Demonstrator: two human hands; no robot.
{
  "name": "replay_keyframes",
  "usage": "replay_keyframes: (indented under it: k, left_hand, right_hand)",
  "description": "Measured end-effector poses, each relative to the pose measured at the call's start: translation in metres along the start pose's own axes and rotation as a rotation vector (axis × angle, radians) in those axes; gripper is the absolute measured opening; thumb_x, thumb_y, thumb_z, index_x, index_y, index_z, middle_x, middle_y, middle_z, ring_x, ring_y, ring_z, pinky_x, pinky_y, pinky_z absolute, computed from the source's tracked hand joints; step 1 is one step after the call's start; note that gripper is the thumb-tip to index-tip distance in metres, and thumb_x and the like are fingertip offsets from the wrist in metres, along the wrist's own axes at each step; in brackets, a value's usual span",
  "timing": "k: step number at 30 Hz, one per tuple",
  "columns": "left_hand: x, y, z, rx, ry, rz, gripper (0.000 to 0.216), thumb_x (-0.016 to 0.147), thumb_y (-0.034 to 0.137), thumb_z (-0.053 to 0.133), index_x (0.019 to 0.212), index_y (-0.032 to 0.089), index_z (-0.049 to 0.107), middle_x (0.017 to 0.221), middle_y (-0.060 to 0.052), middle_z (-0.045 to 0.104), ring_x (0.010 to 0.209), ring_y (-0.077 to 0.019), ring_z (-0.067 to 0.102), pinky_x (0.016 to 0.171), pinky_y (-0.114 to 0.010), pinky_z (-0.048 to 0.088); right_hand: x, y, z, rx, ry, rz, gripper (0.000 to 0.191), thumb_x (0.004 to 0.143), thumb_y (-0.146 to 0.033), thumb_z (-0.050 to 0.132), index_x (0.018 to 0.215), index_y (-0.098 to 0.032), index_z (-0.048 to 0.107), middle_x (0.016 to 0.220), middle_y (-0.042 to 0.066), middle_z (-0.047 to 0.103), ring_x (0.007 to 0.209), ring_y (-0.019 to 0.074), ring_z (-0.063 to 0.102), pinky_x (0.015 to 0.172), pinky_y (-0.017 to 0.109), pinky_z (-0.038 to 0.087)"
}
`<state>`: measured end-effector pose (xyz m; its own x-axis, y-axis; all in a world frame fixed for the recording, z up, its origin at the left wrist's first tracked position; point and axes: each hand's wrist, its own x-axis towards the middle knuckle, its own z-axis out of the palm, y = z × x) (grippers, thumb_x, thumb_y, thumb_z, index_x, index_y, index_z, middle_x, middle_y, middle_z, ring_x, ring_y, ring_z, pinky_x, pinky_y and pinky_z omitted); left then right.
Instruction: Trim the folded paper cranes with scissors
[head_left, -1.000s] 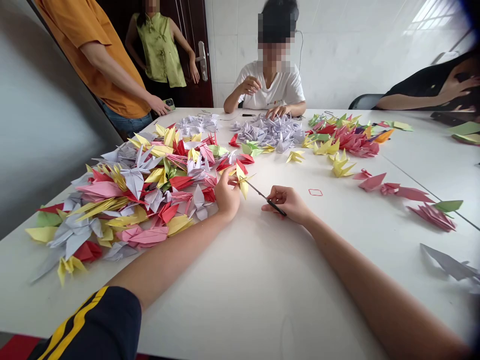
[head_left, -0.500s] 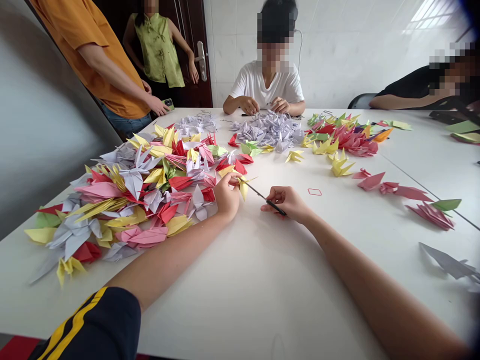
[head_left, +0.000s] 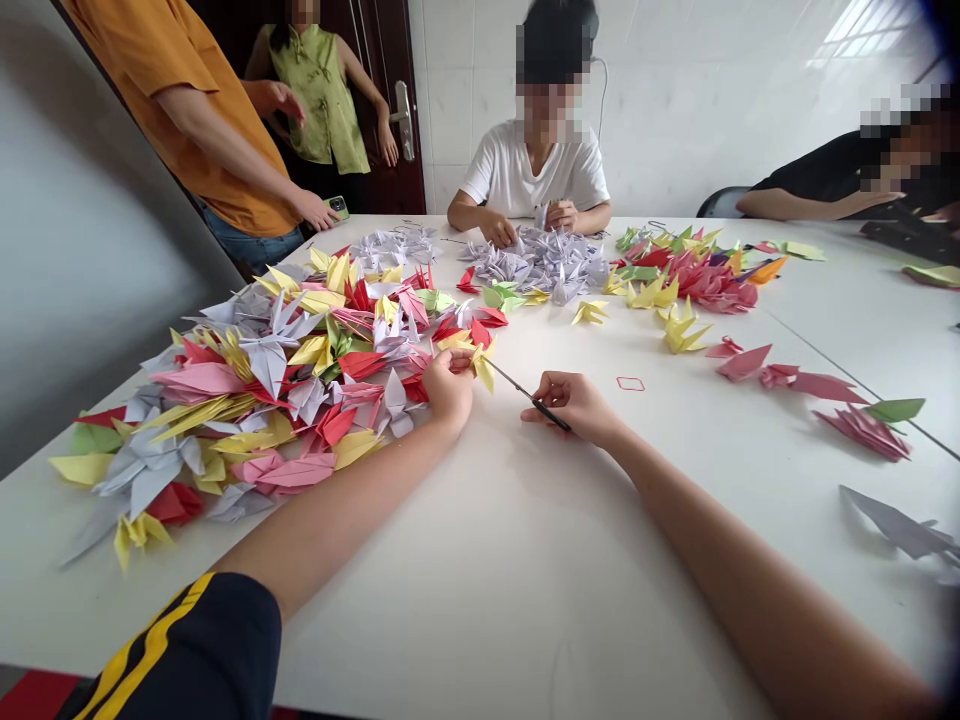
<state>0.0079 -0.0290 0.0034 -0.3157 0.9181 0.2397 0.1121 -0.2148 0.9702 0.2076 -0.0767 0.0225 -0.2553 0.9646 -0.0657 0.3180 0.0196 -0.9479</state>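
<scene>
The left hand (head_left: 448,385) pinches a yellow crane (head_left: 484,368), held just above the surface (head_left: 525,580) at the edge of the mixed pile (head_left: 277,385). Its visible wing lies along an 11-to-5 line, the sharp tip down at 5 o'clock; a shorter point juts toward 1. Which end is the head is too small to tell.

The right hand (head_left: 566,402) is curled around the dark handle of a thin tool (head_left: 552,413). The tool's long axis runs from 4 to 10 o'clock, handle at 4, slim shaft toward 10, its far end at the yellow crane; whether it goes into the paper I cannot tell.

The mixed pile spreads from 8 to 11 o'clock of the left hand. From the right hand, a white pile (head_left: 536,265) sits at 12, a bright heap (head_left: 709,278) between 1 and 2, pink cranes (head_left: 744,364) at 3, and a grey crane (head_left: 892,520) between 3 and 4, its tip toward 10. Beyond the white pile, a white-shirted person (head_left: 536,180) has both hands at it.
</scene>
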Motion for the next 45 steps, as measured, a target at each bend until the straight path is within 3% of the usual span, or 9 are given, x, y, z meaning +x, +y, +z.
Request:
replay_keyframes:
  k: [20,25,30,45]
  left_hand:
    - [0.002,-0.002,0.001,-0.111,-0.022,0.021,0.019,0.07,0.01,0.064,0.087,0.016,0.067,0.085,-0.005,0.073,0.078,-0.0155,0.069,0.071,-0.025,0.054]
    - [0.007,-0.004,0.001,-0.216,-0.01,0.024,0.018,0.068,0.012,0.067,0.086,0.016,0.067,0.085,-0.005,0.073,0.079,-0.0156,0.068,0.073,-0.025,0.054]
    - [0.008,-0.004,0.002,-0.313,-0.034,-0.036,0.018,0.071,0.02,0.072,0.088,0.014,0.069,0.082,-0.006,0.073,0.074,-0.0155,0.068,0.074,-0.028,0.055]
    - [0.011,-0.001,0.002,-0.428,-0.043,-0.162,0.027,0.078,0.026,0.075,0.099,0.014,0.062,0.08,-0.006,0.074,0.072,-0.0156,0.072,0.077,-0.031,0.058]
  right_hand:
    - [0.002,0.004,0.002,-0.006,0.048,-0.007,0.047,0.057,-0.05,0.09,0.072,-0.022,0.054,0.048,-0.007,0.05,0.039,0.0108,0.044,0.043,0.026,0.033]
    - [0.003,0.008,-0.002,0.084,0.165,-0.065,0.051,0.055,-0.051,0.091,0.074,-0.022,0.054,0.059,-0.005,0.056,0.046,0.0097,0.043,0.044,0.025,0.031]
    - [0.004,0.011,-0.009,-0.038,0.274,-0.084,0.044,0.054,-0.047,0.091,0.076,-0.02,0.064,0.065,-0.001,0.063,0.054,0.0113,0.046,0.048,0.025,0.031]
    - [0.005,0.01,-0.013,0.035,0.187,-0.05,0.032,0.059,-0.036,0.085,0.08,-0.018,0.069,0.074,0.005,0.073,0.064,0.0174,0.063,0.054,0.027,0.041]
